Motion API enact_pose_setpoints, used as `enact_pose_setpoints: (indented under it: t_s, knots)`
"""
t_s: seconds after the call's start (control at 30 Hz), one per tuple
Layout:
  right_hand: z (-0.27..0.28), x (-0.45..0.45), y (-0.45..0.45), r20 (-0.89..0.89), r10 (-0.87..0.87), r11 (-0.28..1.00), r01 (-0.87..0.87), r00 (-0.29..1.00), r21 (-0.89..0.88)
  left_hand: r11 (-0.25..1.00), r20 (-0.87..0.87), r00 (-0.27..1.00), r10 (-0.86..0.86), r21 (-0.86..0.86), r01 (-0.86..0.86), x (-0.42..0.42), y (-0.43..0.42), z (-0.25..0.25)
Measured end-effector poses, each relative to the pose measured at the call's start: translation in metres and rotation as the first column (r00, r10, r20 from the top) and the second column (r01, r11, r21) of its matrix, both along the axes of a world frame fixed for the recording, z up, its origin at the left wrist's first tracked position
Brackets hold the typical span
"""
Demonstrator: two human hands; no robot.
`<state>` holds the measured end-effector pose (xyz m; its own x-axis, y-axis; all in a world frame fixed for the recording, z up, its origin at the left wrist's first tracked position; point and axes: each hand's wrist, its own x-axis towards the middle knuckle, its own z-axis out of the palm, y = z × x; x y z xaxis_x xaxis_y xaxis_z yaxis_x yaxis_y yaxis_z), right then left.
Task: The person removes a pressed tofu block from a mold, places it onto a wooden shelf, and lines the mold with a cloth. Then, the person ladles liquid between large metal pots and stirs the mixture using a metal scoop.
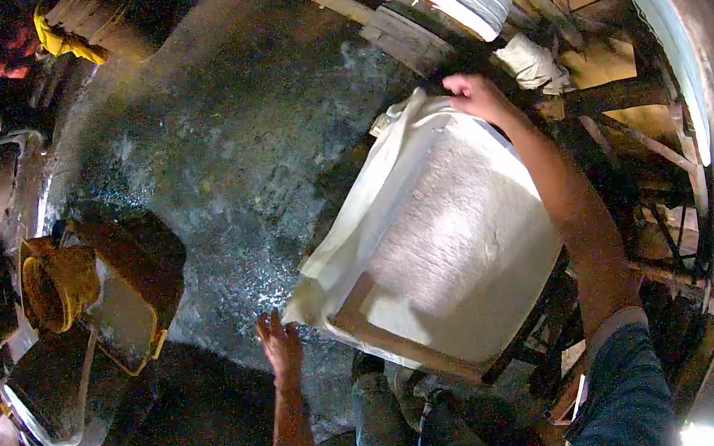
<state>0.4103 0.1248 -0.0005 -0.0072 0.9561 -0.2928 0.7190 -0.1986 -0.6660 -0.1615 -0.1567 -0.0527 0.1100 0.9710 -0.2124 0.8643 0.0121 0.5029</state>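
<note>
Head view, nearest first: the left hand [281, 348] has its fingers spread apart, just beside the near-left corner of the white cloth [360, 232]; whether a fingertip touches, I cannot tell. The cloth lies ahead and slightly right, a wooden bar [411, 345] along its near edge. It is best handled with both ends drawn evenly — a one-sided pull would likely skew or bunch it. Farther off, the right hand [474, 97] bends its fingers at the cloth's far edge — whether they clamp on it is unclear.
</note>
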Motion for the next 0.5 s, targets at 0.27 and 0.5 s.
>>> enact_pose_setpoints:
  t_s: [0.27,0.5]
  knots:
    - [0.035,0.044,-0.175,0.822,0.149,0.820,-0.533,0.550,0.208,0.903,-0.325,0.843,-0.429,-0.185,0.388,0.137,-0.135,0.040]
    - [0.073,0.172,-0.343,0.548,0.247,0.968,-0.221,0.799,-0.116,0.796,-0.142,0.819,-0.555,-0.377,0.474,0.203,-0.193,0.052]
